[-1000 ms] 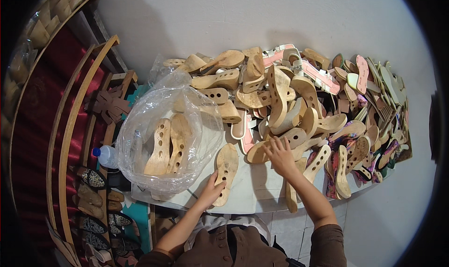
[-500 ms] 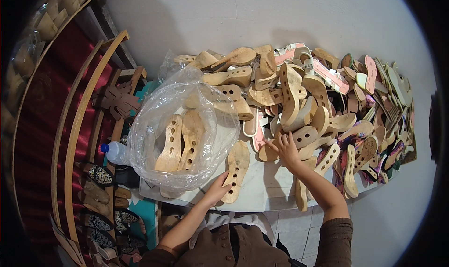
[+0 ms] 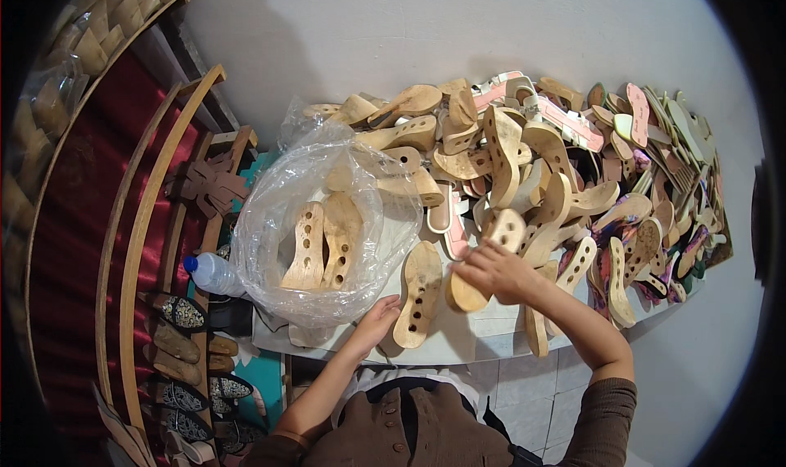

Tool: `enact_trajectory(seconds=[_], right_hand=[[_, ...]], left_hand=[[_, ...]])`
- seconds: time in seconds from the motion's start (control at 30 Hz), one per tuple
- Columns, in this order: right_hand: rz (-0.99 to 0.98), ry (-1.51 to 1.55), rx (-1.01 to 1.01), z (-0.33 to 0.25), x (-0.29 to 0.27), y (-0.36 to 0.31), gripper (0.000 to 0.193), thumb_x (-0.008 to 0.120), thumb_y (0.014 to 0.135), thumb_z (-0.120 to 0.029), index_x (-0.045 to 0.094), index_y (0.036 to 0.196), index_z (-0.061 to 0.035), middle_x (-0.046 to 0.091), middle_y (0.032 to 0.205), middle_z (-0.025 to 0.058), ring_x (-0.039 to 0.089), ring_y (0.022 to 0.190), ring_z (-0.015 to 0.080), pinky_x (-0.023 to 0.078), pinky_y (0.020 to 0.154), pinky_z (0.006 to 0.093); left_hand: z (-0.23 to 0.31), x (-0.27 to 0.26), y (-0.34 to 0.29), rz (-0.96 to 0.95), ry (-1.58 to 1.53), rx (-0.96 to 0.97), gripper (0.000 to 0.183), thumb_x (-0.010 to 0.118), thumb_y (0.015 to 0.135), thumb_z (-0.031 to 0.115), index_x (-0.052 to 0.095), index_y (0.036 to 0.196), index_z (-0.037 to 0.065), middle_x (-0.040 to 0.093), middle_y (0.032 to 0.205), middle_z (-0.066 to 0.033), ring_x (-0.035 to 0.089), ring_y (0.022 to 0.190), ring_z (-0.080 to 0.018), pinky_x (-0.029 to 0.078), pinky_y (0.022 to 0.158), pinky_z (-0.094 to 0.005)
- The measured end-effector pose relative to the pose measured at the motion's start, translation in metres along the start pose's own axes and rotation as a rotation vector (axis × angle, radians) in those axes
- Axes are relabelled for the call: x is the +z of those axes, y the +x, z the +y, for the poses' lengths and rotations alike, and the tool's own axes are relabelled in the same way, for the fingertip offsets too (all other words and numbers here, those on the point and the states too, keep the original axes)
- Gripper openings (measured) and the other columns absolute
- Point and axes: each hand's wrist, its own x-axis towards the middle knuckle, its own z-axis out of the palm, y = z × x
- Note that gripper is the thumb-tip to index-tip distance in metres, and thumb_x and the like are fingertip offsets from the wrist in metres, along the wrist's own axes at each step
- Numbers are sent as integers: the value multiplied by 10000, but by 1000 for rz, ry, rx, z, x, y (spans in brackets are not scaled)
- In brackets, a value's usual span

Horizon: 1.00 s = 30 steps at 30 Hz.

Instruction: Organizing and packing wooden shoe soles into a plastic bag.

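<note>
My right hand [image 3: 495,272] grips a wooden clog sole [image 3: 468,293] with a row of holes, held tilted in front of the pile. Another wooden sole [image 3: 423,283] lies on the white table, holes showing along its length. Just left of it is my left hand [image 3: 375,326], fingers extended and holding nothing. A clear plastic bag [image 3: 385,275] stands with its mouth gaping towards me. Inside it are two holed soles, one paler [image 3: 306,242] and one darker [image 3: 341,242].
Behind and right, a heap of wooden soles [image 3: 503,160] mixes with pink-and-white sandals [image 3: 565,123] and thin flat pieces [image 3: 688,144]. Left of the bag stands a water bottle [image 3: 214,274] with a blue cap. Wooden racks [image 3: 135,246] with shoes line the left side.
My right hand has picked up a sole from the pile and brought it nearer. My left hand has let go of the sole on the table and sits beside it.
</note>
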Motion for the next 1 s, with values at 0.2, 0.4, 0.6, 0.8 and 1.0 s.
enact_trajectory(seconds=[0.2,0.4,0.6,0.8,1.0], right_hand=[[84,174,-216,-33,15,26,610,541,738,-69,331,1302,-164,482,1141,50,440,1120,219,297,1010,373],[-42,216,-299,-55,33,51,686,525,756,-63,232,1360,-208,418,1240,68,377,1198,253,281,1034,424],[-132,275,-278,-62,32,54,713,519,756,-48,214,1374,-236,377,1291,110,337,1238,285,276,1037,447],[112,279,94,-47,45,32,766,507,733,-12,212,1392,-271,318,1349,166,300,1269,335,249,1033,478],[108,-25,-4,-46,45,14,670,520,769,-139,255,1354,-327,326,1366,106,288,1289,272,235,1050,475]], left_hand=[[17,13,2,31,-147,-76,422,382,943,248,351,1294,16,452,1259,-119,434,1169,-183,348,968,-288],[22,12,4,80,-196,-98,455,360,945,323,366,1301,40,445,1258,-101,436,1154,-163,370,934,-268],[11,4,13,26,-310,-127,489,359,942,352,336,1322,45,436,1266,-94,436,1154,-159,375,927,-260],[14,7,15,-52,-361,-145,576,416,924,347,237,1357,11,390,1306,-109,422,1176,-171,372,945,-267],[29,18,13,-159,-197,-127,599,469,902,265,194,1380,33,362,1331,-117,398,1201,-183,363,956,-285]])
